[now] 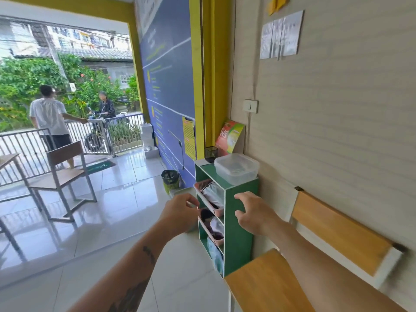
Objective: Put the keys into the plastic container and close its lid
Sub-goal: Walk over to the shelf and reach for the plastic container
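A clear plastic container (236, 168) with its lid on sits on top of a small green shelf unit (238, 230) against the wall. My left hand (180, 213) hovers in front of the shelf's upper pink basket (206, 194), fingers curled; whether it holds anything is hidden. My right hand (249, 212) is spread open in front of the green side panel, below the container. No keys are visible.
A wooden chair (315, 262) stands at the lower right beside the shelf. A small bin (170, 180) sits on the tiled floor near the blue wall. A table and chair (65, 174) are at left. Two people stand outside by a metal gate.
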The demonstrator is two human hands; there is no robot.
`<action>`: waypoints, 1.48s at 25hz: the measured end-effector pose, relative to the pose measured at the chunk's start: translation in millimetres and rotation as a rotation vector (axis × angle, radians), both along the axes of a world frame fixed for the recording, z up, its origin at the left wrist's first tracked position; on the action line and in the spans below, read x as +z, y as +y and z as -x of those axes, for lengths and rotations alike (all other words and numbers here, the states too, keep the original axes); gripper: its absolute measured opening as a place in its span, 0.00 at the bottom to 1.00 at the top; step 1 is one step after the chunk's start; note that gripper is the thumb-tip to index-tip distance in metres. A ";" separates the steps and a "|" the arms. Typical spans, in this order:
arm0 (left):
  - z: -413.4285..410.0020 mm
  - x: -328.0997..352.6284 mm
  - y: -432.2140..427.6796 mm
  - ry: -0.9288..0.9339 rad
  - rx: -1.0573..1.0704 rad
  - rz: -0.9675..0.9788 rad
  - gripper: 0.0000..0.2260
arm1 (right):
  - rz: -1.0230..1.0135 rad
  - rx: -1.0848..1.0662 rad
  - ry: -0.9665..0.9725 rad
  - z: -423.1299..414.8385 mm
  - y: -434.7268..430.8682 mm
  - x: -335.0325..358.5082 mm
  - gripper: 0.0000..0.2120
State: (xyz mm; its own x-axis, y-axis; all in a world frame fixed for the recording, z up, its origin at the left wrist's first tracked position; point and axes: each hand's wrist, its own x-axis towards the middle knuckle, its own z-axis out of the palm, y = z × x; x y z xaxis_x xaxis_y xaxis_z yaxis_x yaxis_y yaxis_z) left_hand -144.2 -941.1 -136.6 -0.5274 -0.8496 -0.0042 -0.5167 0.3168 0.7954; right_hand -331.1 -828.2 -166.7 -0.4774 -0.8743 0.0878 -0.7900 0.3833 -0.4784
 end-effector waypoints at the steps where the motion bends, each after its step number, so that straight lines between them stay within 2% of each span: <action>1: 10.3 -3.3 -21.3 -0.003 -0.014 -0.002 0.11 | -0.002 -0.007 -0.003 8.2 -21.1 -2.4 0.28; 15: 214.1 -48.2 -324.5 -0.006 -0.155 -0.084 0.12 | -0.109 -0.100 0.024 194.1 -298.3 -27.0 0.28; 24: 339.9 -93.7 -491.6 -0.095 -0.445 -0.006 0.15 | -0.149 -0.322 0.031 250.0 -437.3 -65.3 0.27; 30: 401.9 -123.6 -541.2 -0.174 -0.703 0.028 0.17 | -0.248 -0.492 0.026 264.2 -481.2 -71.1 0.27; 37: 435.5 -165.3 -550.8 -0.148 -0.836 0.128 0.18 | -0.326 -0.560 0.052 269.0 -498.2 -85.9 0.27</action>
State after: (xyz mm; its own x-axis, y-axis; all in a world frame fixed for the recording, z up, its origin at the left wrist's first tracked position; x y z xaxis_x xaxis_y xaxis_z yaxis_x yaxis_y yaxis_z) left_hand -579.7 -1491.9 -301.9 -0.9822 -0.1804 -0.0527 -0.1687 0.7228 0.6702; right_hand -600.1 -1326.4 -252.6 -0.8711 -0.4798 -0.1048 -0.4472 0.8631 -0.2346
